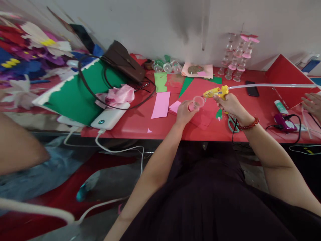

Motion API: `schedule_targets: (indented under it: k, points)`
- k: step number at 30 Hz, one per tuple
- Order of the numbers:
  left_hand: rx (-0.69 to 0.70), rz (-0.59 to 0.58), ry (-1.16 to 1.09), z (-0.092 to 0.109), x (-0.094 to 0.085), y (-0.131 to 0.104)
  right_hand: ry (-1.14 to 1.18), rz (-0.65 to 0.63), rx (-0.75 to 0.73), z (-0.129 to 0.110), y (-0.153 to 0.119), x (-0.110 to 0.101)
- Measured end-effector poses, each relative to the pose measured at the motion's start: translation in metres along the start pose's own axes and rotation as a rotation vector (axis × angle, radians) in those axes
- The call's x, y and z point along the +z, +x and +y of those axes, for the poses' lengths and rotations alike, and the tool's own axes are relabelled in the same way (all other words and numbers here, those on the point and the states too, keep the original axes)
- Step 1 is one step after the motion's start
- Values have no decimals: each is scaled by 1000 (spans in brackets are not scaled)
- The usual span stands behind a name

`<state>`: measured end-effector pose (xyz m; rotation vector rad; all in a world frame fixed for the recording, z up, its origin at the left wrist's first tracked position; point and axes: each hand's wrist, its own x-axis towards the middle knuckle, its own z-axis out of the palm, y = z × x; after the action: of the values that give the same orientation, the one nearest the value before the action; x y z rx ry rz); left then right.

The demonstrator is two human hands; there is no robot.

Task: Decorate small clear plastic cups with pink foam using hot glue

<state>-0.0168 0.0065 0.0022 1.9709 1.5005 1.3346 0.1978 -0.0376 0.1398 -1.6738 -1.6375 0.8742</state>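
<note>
Fingers, left hand (185, 113): curled round a clear plastic cup (198, 101), mid-frame. Fingers, right hand (233, 105): wrapped about a yellow glue gun (223, 90), right of centre; nozzle near the cup, contact cannot be told. Stacked cups (233, 60), upper right: several tiers with pink discs (254, 39), seemingly finished. Loose cups (167, 67), upper centre: unstacked; held cup likewise, work on it apparently unfinished. Red table (136, 124): front edge below both hands. Room: seemingly ampler leftward, around the pink paper strip (161, 104); tighter rightward, between scissors (229, 125) and phone (252, 91).
</note>
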Motion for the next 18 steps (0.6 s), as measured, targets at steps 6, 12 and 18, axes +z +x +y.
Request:
schedule_targets:
  k: [6,12,18]
  points:
    - [-13,-7,0,1,-1,0,-1,-4,12,-2,-2,-1]
    - [-29,0,1,3,-1,0,-25,8,1,3,-2,-2]
    - [-28,-7,-7,4,-2,0,-39,5,-3,5,-3,-3]
